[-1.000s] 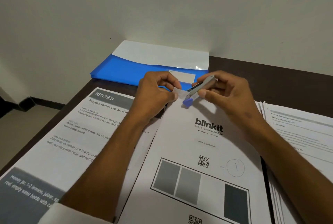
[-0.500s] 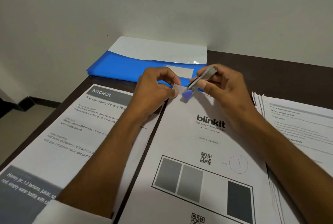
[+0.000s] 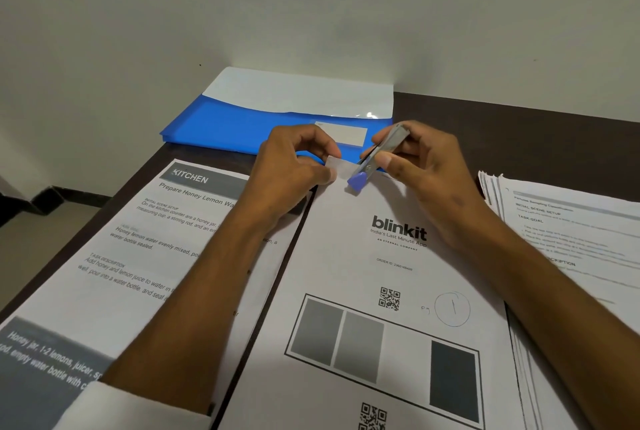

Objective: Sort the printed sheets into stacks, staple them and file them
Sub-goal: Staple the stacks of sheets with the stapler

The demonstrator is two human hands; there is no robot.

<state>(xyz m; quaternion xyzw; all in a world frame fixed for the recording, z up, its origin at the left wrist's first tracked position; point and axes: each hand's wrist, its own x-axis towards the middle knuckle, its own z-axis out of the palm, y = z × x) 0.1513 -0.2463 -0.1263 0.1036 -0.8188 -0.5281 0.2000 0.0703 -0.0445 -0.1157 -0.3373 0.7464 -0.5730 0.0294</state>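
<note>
Three paper stacks (image 3: 398, 291), one stapler (image 3: 379, 156), one blue folder (image 3: 225, 128).

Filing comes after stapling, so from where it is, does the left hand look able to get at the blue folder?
Probably yes: the left hand sits just in front of the blue folder with nothing between, but it pinches the blinkit stack corner and must let go first.
</note>
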